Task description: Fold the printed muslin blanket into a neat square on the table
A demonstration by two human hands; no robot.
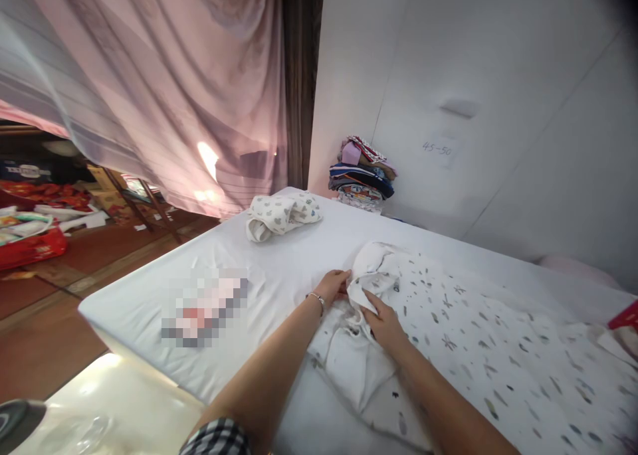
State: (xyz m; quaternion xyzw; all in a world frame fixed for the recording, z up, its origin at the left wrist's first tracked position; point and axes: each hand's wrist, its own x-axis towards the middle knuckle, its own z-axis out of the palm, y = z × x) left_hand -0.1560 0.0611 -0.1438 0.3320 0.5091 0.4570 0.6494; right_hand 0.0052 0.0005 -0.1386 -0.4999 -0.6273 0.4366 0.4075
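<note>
A white garment with small leaf prints lies spread over the white-sheeted table. My left hand, with a thin bracelet at the wrist, pinches a bunched fold of the garment near its left end. My right hand lies on the same fold, its fingers pressed on the cloth just right of the left hand. The fingertips of both hands are partly hidden by the fabric.
A folded printed cloth sits at the table's far left. A stack of folded clothes stands against the white wall. A blurred patch lies on the sheet at left. Pink curtains hang behind; a red object is at the right edge.
</note>
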